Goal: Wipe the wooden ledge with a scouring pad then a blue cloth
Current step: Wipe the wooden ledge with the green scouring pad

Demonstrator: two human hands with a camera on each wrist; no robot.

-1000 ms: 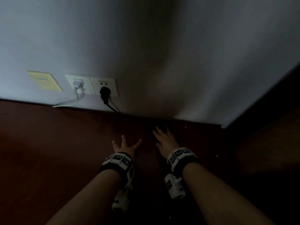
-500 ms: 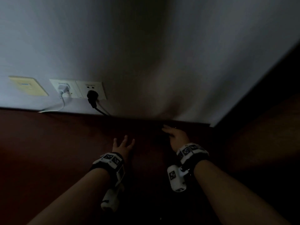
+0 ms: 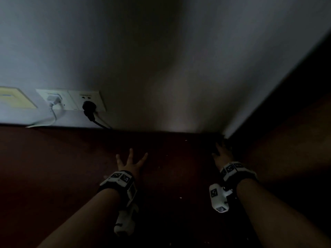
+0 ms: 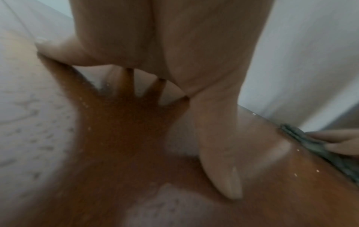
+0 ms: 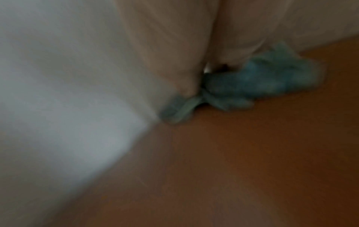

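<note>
The dark red-brown wooden ledge (image 3: pixel 53 167) runs along the foot of a white wall (image 3: pixel 161 68). My left hand (image 3: pixel 129 161) lies flat on it with fingers spread and holds nothing. My right hand (image 3: pixel 222 153) is at the far right corner where ledge, wall and side panel meet. It presses a crumpled blue cloth (image 5: pixel 262 79) onto the wood. In the left wrist view the cloth (image 4: pixel 310 147) lies under the right fingers (image 4: pixel 334 136), which look straight. No scouring pad is in view.
Two wall sockets (image 3: pixel 86 101) sit left of the hands, with a white plug (image 3: pixel 53 100) and a black plug (image 3: pixel 88 106); their cables drop to the ledge. A dark side panel (image 3: pixel 295 140) bounds the ledge on the right. Pale specks (image 3: pixel 180 198) dot the wood.
My right hand has slid to the right along the wall into the corner with the cloth under it. The left hand has stayed spread on the ledge.
</note>
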